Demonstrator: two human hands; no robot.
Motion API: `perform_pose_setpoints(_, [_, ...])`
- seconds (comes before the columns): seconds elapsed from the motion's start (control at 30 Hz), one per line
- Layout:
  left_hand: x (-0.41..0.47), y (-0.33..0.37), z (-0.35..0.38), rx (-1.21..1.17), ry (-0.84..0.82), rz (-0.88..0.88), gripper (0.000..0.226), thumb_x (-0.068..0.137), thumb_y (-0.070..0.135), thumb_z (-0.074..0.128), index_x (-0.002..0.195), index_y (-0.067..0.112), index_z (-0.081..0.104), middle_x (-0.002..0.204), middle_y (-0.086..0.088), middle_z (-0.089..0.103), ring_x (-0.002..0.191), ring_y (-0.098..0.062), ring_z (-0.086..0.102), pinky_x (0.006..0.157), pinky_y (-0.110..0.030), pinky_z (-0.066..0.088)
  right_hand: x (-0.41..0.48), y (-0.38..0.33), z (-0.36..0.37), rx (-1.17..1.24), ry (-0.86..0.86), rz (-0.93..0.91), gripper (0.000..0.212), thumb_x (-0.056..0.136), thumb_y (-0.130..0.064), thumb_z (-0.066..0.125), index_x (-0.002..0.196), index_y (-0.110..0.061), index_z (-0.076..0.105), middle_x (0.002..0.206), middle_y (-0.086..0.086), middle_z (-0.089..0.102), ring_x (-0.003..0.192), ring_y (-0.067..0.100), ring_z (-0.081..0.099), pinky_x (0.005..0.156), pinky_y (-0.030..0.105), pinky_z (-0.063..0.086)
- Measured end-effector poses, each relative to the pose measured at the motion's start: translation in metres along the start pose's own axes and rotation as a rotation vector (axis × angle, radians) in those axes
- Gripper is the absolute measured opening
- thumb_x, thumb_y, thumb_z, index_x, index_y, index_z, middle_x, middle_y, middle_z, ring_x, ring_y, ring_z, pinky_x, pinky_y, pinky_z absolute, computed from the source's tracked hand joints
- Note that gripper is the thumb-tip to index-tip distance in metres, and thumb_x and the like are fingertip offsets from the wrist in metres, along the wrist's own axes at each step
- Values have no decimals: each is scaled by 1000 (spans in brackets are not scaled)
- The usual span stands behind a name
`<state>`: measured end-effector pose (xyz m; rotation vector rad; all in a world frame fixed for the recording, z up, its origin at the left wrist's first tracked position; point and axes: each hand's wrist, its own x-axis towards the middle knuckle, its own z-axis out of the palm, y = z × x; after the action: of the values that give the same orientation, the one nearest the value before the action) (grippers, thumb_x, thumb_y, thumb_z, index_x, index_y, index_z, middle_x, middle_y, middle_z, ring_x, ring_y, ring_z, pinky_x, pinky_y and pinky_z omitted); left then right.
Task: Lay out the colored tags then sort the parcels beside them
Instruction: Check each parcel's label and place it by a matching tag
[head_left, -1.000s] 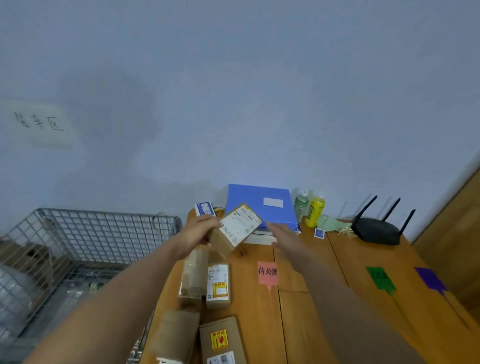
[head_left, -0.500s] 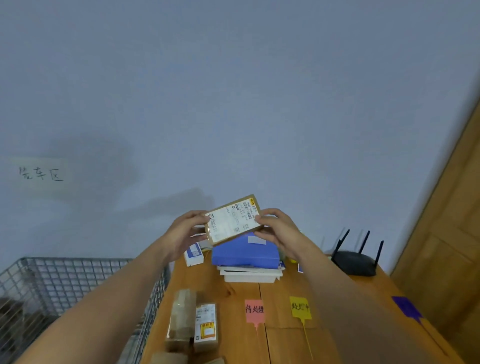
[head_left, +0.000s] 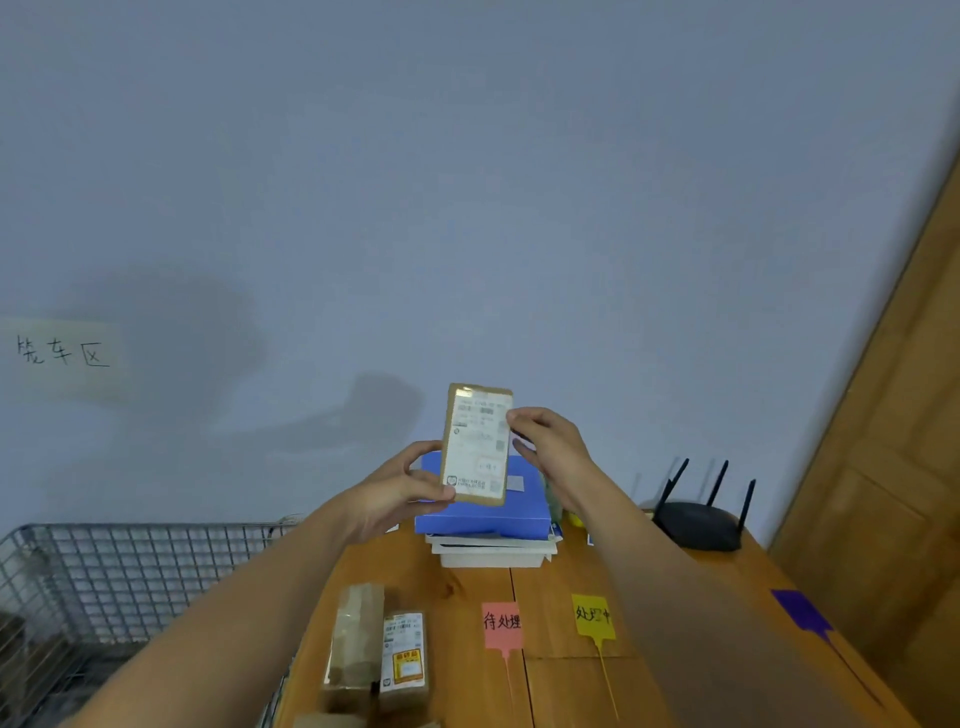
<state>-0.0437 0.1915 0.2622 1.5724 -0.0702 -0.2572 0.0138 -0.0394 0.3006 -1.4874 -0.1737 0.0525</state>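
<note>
I hold a small brown parcel (head_left: 477, 445) upright in front of the wall, its white shipping label facing me. My left hand (head_left: 402, 488) grips its lower left corner and my right hand (head_left: 548, 451) grips its right edge. On the wooden table (head_left: 467, 592) lie a pink tag (head_left: 502, 624), a yellow tag (head_left: 593, 616) and a purple tag (head_left: 802, 612), each with a thin tail pointing toward me. Two more brown parcels (head_left: 379, 644) lie side by side at the table's left, left of the pink tag. My right forearm hides the table between the yellow and purple tags.
A blue folder (head_left: 483, 512) on a stack of white trays stands at the table's back. A black router (head_left: 696, 522) with three antennas sits at the back right. A wire mesh cart (head_left: 119, 582) stands left of the table. A wooden door panel (head_left: 893, 467) rises at right.
The parcel has been raised from the table and turned from lying sideways to upright. My right hand has come to grip it. The view has tilted up toward the wall.
</note>
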Motion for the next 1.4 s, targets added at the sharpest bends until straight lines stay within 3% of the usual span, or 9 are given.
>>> perform_pose_setpoints(0.17, [6,-4,8,-86,59,66,75,85,0,79,138,37,40,117,-18,75,115,-31,71,108,-48,51,-7,15,-4,-110,-155,24,34,92,-25,69,125,-30,66,121,-6,73,115,15,68,95,45,58])
perform_pose_setpoints(0.43, [26,-6,29,101,149,131,69,84,10,82,138,35,48,125,-4,64,116,-24,65,95,-38,59,-18,27,-15,-242,74,-53,24,94,-7,66,116,-17,62,121,-2,66,113,23,66,84,39,63])
perform_pose_setpoints(0.57, [43,-13,58,189,166,163,63,85,7,80,142,19,57,125,-2,66,114,-19,65,93,-31,58,-23,34,-41,-294,153,-71,27,95,-8,65,121,-16,64,119,-4,66,102,15,67,77,30,63])
perform_pose_setpoints(0.7, [55,-25,105,114,189,131,55,86,0,77,137,13,61,122,-3,71,110,-21,69,86,-28,62,-23,47,-89,-361,156,-80,27,93,-12,69,117,-23,68,118,-6,71,107,17,69,87,42,62])
perform_pose_setpoints(0.83, [75,-39,174,13,306,115,56,84,-5,76,133,17,59,117,-8,71,106,-23,70,77,-29,62,-26,61,-153,-438,186,-94,22,93,-17,69,106,-33,63,109,-13,67,105,16,68,86,42,62])
perform_pose_setpoints(0.93, [91,-63,228,-22,360,73,53,86,-8,72,134,12,60,115,-11,69,99,-23,70,72,-28,62,-26,84,-206,-443,159,-34,21,94,-14,66,111,-27,66,108,-10,68,104,17,69,88,43,60])
perform_pose_setpoints(1.03, [99,-101,277,-38,404,-2,52,89,-8,67,136,11,61,115,-10,68,102,-24,70,81,-35,63,-30,121,-251,-454,97,54,28,92,-11,66,118,-20,69,113,-5,72,104,16,69,91,43,59])
perform_pose_setpoints(1.13, [99,-146,318,-59,407,-86,43,93,-7,60,129,17,62,113,-5,71,101,-19,71,72,-25,62,-43,166,-285,-483,30,170,33,91,-6,65,123,-15,67,120,1,71,108,18,68,91,38,58])
perform_pose_setpoints(1.4, [114,-261,349,-94,536,-330,47,92,-13,59,134,7,58,110,-11,69,97,-27,70,79,-39,63,-65,299,-316,-475,-63,408,30,83,-11,64,105,-31,67,107,-10,74,98,13,72,85,44,61])
